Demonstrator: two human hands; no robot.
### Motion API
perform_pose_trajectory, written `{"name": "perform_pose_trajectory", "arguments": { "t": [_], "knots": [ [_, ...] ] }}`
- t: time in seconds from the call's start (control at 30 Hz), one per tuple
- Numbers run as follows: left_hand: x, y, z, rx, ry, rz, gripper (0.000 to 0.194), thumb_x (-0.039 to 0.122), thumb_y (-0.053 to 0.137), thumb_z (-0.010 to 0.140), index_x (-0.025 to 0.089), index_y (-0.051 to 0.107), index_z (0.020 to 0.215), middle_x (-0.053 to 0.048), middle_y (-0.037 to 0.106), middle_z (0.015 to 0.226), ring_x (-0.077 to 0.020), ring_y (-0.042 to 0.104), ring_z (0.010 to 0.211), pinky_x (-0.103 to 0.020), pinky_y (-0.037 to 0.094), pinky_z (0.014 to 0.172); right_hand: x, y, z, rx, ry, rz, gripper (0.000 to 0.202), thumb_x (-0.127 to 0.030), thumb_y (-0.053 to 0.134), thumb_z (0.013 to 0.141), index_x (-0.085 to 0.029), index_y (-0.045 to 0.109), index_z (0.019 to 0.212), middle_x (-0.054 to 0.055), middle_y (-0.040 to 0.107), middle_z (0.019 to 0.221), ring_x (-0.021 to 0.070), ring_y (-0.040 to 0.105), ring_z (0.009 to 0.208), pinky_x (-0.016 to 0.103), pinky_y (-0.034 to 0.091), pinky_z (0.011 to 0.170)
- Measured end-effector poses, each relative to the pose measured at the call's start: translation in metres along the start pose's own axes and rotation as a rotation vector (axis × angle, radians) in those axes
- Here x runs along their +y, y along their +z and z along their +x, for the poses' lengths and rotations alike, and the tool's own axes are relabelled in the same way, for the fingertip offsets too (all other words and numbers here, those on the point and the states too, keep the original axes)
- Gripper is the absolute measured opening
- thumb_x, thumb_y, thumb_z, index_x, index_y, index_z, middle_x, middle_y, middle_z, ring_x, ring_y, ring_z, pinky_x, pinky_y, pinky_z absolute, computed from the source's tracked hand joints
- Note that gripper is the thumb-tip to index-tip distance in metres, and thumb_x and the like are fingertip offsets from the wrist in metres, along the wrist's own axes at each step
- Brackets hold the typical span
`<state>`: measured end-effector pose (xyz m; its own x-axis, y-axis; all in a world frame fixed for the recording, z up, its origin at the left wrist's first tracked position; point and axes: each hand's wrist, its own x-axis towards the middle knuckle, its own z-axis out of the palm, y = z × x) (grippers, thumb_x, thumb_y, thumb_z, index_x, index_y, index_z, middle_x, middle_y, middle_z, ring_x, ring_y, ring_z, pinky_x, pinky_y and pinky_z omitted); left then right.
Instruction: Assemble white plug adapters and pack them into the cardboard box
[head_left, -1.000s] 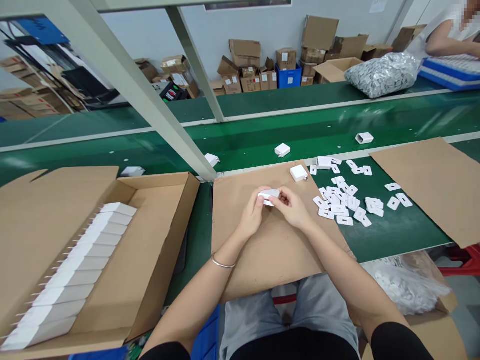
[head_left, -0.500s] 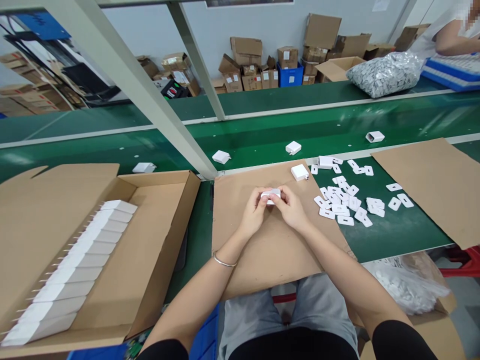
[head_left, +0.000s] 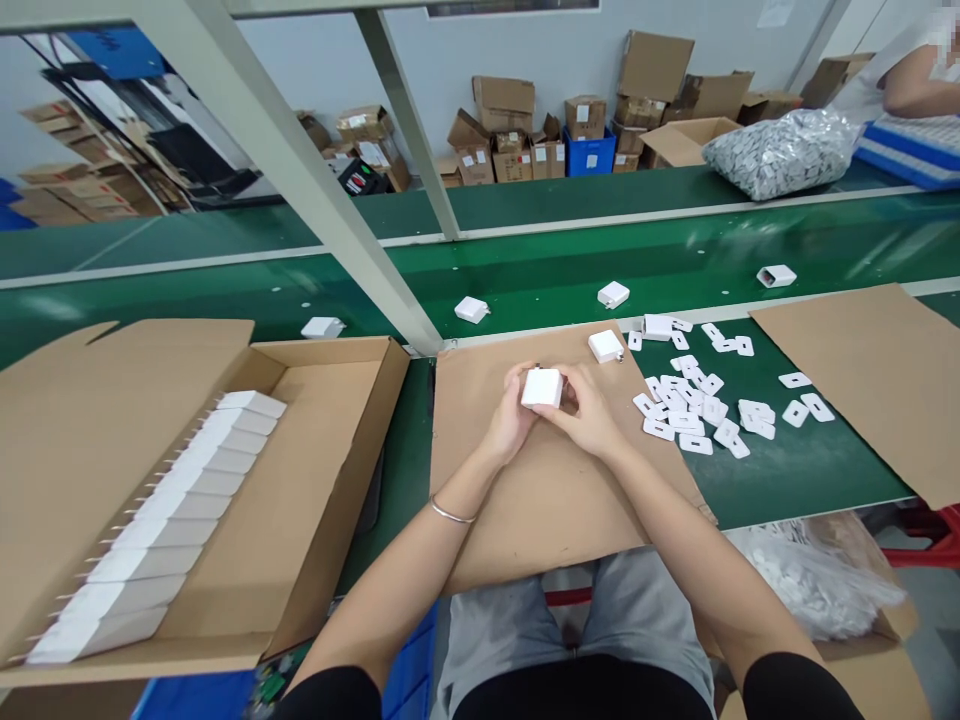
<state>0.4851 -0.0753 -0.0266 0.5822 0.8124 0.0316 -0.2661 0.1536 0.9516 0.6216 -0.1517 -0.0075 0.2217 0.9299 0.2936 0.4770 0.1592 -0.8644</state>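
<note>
Between my two hands, over a cardboard sheet, is a white charger housing with a broad flat face turned up. My left hand grips its left side, and my right hand has thumb and fingers around its right side. Beyond my right hand, another white charger lies on the sheet with its metal prongs at the right. Many small white slotted end plates are scattered on the green table to the right, beside one more white housing.
An open carton at left holds a row of white chargers, prongs outward. Spaced-out chargers sit on the green conveyor. A slanted metal post rises beside the carton. A plastic bag of parts and a person's arm are at far right.
The housing has been turned in my hands, so its broad face shows instead of its narrow end. Chargers on the conveyor have shifted to the right, and the view has moved slightly.
</note>
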Motion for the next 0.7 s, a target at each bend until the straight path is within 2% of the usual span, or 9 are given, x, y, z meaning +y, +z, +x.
{"name": "perform_pose_trajectory", "arguments": {
  "t": [0.1,0.2,0.27,0.37,0.4,0.47,0.6,0.63,0.7],
  "knots": [
    [0.006,0.005,0.000,-0.088,-0.240,-0.268,0.058,0.065,0.031,0.100,0.018,0.060,0.119,-0.014,0.072,0.108,-0.0259,0.072,0.091,-0.044,0.058,0.086,0.003,-0.001,0.001,-0.099,-0.088,-0.117,0.055,-0.046,0.070,0.091,-0.028,0.056,0.141,0.011,0.056,0.131,0.0275,0.055,0.124,0.043,0.047,0.105],
    [0.015,0.008,-0.003,-0.045,-0.264,-0.383,0.043,0.051,0.040,0.100,0.018,0.061,0.118,-0.013,0.074,0.108,-0.0252,0.073,0.095,-0.043,0.058,0.091,0.010,-0.005,0.005,-0.136,-0.108,-0.224,0.065,-0.050,0.063,0.094,-0.028,0.045,0.153,0.013,0.051,0.140,0.0299,0.049,0.136,0.047,0.043,0.111],
    [0.026,0.007,-0.001,0.008,-0.205,-0.405,0.035,0.047,0.046,0.100,0.020,0.060,0.117,-0.012,0.073,0.111,-0.0243,0.072,0.101,-0.042,0.057,0.093,0.019,-0.012,0.011,-0.044,-0.100,-0.336,0.065,-0.053,0.054,0.097,-0.025,0.041,0.154,0.015,0.051,0.141,0.0318,0.048,0.136,0.051,0.039,0.113],
    [0.050,-0.007,0.012,0.101,-0.048,-0.353,0.029,0.045,0.057,0.098,0.022,0.058,0.115,-0.011,0.070,0.115,-0.0232,0.072,0.105,-0.042,0.056,0.096,0.040,-0.030,0.020,0.246,0.046,-0.577,0.061,-0.053,0.045,0.098,-0.016,0.048,0.147,0.021,0.054,0.135,0.0369,0.047,0.131,0.056,0.035,0.111],
    [0.061,-0.017,0.018,0.147,0.022,-0.301,0.029,0.045,0.061,0.097,0.022,0.057,0.114,-0.010,0.069,0.115,-0.0229,0.071,0.105,-0.043,0.056,0.096,0.048,-0.038,0.022,0.341,0.140,-0.658,0.062,-0.052,0.048,0.095,-0.014,0.051,0.143,0.023,0.054,0.133,0.0393,0.046,0.129,0.058,0.035,0.109],
    [0.083,-0.046,0.029,0.285,0.185,-0.113,0.033,0.043,0.068,0.092,0.022,0.055,0.115,-0.008,0.065,0.115,-0.0227,0.070,0.105,-0.043,0.056,0.096,0.064,-0.055,0.024,0.453,0.315,-0.771,0.064,-0.048,0.058,0.087,-0.012,0.053,0.139,0.026,0.051,0.135,0.0435,0.044,0.129,0.060,0.035,0.106],
    [0.116,-0.130,0.038,0.679,0.480,0.615,0.048,0.034,0.083,0.079,0.020,0.057,0.116,-0.013,0.059,0.125,-0.0267,0.061,0.117,-0.043,0.050,0.105,0.092,-0.083,0.021,0.510,0.455,-0.858,0.064,-0.040,0.065,0.079,-0.015,0.056,0.138,0.026,0.042,0.150,0.0437,0.033,0.143,0.063,0.027,0.113],
    [0.120,-0.154,0.038,0.754,0.493,0.781,0.047,0.032,0.083,0.077,0.018,0.059,0.114,-0.014,0.058,0.126,-0.0284,0.057,0.121,-0.044,0.047,0.109,0.096,-0.087,0.021,0.512,0.475,-0.860,0.064,-0.040,0.065,0.079,-0.015,0.057,0.137,0.025,0.040,0.153,0.0429,0.030,0.146,0.062,0.025,0.115],
    [0.125,-0.202,0.035,0.870,0.398,0.977,0.038,0.031,0.076,0.083,0.015,0.057,0.113,-0.014,0.061,0.118,-0.0279,0.059,0.115,-0.045,0.046,0.108,0.103,-0.089,0.021,0.498,0.528,-0.860,0.061,-0.040,0.063,0.081,-0.015,0.058,0.136,0.025,0.040,0.154,0.0422,0.028,0.148,0.062,0.022,0.116]
  ]
}}
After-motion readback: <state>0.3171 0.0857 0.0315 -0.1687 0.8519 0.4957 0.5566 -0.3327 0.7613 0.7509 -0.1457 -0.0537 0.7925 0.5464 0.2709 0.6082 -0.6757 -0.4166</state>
